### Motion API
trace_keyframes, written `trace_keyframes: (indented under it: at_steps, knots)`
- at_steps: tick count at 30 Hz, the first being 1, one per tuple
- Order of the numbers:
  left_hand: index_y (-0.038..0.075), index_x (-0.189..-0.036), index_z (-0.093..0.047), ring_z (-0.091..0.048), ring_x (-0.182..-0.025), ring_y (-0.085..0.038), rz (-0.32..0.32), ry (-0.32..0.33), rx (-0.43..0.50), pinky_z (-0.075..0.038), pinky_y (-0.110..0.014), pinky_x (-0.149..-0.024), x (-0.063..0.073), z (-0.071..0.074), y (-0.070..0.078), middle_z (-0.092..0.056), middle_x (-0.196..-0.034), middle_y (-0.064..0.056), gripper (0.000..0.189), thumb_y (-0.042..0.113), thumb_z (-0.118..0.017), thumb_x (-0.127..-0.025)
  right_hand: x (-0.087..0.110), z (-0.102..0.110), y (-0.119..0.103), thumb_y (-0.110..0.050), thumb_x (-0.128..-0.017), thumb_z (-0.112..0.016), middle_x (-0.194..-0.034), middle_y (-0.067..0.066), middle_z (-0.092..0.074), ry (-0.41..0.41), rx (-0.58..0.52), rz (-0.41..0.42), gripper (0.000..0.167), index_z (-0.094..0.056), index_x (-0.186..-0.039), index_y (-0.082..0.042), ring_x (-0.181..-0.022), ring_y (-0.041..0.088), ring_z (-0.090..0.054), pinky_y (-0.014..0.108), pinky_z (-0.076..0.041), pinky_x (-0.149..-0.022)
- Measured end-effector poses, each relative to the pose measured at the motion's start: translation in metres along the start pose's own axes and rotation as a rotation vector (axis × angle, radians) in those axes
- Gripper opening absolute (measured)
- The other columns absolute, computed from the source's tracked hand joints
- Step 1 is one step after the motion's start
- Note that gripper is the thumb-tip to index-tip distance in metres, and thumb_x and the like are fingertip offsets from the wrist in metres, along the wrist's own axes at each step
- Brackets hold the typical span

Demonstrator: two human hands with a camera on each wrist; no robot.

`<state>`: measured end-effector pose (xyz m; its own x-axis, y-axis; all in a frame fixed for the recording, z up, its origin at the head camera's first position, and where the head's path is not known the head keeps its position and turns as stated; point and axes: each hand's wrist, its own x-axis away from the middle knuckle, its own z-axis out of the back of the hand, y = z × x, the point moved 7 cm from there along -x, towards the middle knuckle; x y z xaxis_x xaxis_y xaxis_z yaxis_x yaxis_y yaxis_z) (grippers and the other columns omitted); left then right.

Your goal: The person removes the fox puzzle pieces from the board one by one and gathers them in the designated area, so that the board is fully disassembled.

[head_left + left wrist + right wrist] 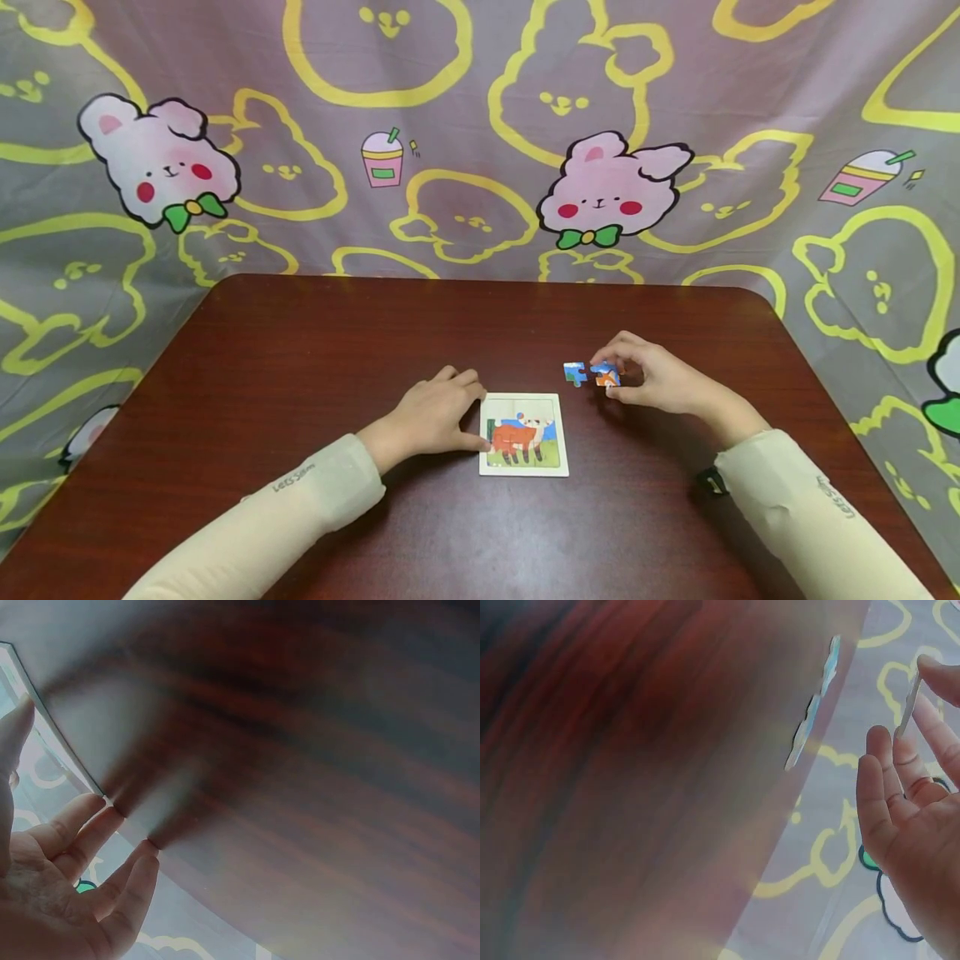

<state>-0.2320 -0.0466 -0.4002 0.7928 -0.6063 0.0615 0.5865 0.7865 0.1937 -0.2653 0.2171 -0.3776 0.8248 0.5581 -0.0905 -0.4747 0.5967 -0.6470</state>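
Observation:
A white-framed jigsaw board point(523, 472) lies on the table, showing a red panda in its picture. My left hand point(437, 414) rests at the board's left edge, thumb and fingertips touching it. Above the table to the right, my right hand point(660, 379) pinches a thin jigsaw piece point(909, 701) between thumb and fingertips; the right wrist view shows it edge-on. Two more flat pieces lie on the table there, a nearer piece point(802, 735) and a farther piece point(831, 667). In the head view, a blue and green piece point(574, 372) lies just left of the right fingertips.
The dark red-brown table point(360, 333) has rounded far corners. A cartoon-printed curtain point(465, 125) hangs behind it and at both sides. A small black object point(711, 481) shows under the right sleeve cuff.

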Motion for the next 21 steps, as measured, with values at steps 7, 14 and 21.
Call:
trace_keyframes:
  at_steps: [7, 14, 21]
  knots:
    - [0.015, -0.122, -0.067, -0.054, -0.108, -0.023, 0.001, -0.001, -0.001, -0.053, -0.039, -0.070, 0.000, 0.000, 0.000, -0.060, -0.114, 0.003, 0.067, 0.059, -0.080, -0.074, 0.008, 0.009, 0.014, -0.004, -0.082, -0.079, -0.105, 0.003, -0.056, 0.022, 0.011, -0.027, 0.036, -0.067, -0.115, -0.008, -0.092, 0.017, -0.051, 0.028, -0.054, -0.079]
    - [0.015, -0.121, -0.067, -0.054, -0.106, -0.022, 0.001, -0.001, -0.003, -0.052, -0.037, -0.068, 0.000, -0.001, 0.000, -0.060, -0.112, 0.004, 0.067, 0.060, -0.080, -0.073, 0.014, 0.017, 0.028, 0.001, -0.079, -0.080, -0.102, 0.006, -0.054, 0.067, 0.002, -0.011, 0.037, -0.067, -0.113, -0.004, -0.088, 0.016, -0.050, 0.023, -0.053, -0.072]
    - [0.016, -0.122, -0.067, -0.054, -0.107, -0.022, 0.006, -0.006, -0.006, -0.052, -0.039, -0.069, 0.000, 0.000, 0.000, -0.059, -0.113, 0.004, 0.068, 0.061, -0.079, -0.073, 0.017, 0.023, 0.042, -0.002, -0.079, -0.081, -0.098, 0.006, -0.053, 0.073, 0.006, -0.035, 0.036, -0.067, -0.112, -0.004, -0.086, 0.017, -0.051, 0.024, -0.051, -0.069]
